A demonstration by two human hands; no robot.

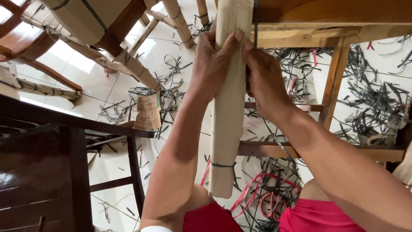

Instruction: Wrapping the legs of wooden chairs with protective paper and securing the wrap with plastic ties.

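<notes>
Nearest us, our red-clad knees (317,215) sit under the paper-wrapped chair leg (227,111), which stands upright between our forearms. Our left hand (212,64) is wrapped around its left side, fingers curled over the wrapping; our right hand (264,79) presses against its right side, fingertips at the black strap (255,21) near the seat frame (326,30). We judge it best to keep the paper taut and square while working that strap. Cut strap scraps (373,99) litter the tiled floor (120,90).

White tiled floor (107,92) strewn with black strap offcuts (369,103) and pink strapping (257,189)
</notes>
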